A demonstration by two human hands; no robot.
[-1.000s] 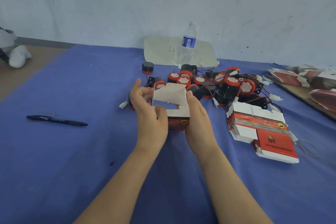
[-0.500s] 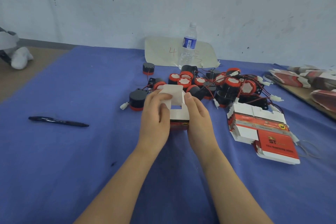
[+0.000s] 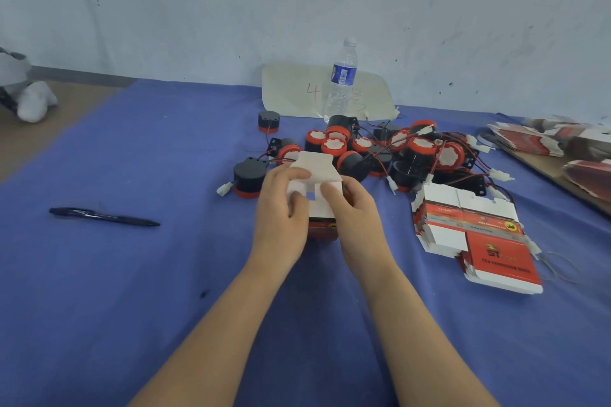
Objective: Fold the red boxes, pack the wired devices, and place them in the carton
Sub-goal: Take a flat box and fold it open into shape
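Note:
A small red box (image 3: 322, 225) with white inner flaps stands on the blue cloth between my hands. My left hand (image 3: 282, 211) holds its left side, fingers curled over a white flap. My right hand (image 3: 355, 211) holds its right side, fingers on another flap. A large white top flap (image 3: 315, 167) sticks up behind my fingers. Beyond lies a pile of black-and-red wired devices (image 3: 396, 152) with white plugs. One device (image 3: 248, 177) sits apart at the left. A stack of flat red boxes (image 3: 476, 231) lies at the right. No carton is in view.
A black pen (image 3: 104, 216) lies on the blue cloth (image 3: 132, 274) at the left. A water bottle (image 3: 340, 79) stands on a paper sheet (image 3: 291, 89) by the wall. More flat red boxes (image 3: 545, 139) lie on a board at the far right.
My left hand has moved right onto the box and folded a side flap inward. The big white flap now stands lower and closer over the opening. My right hand has kept its hold.

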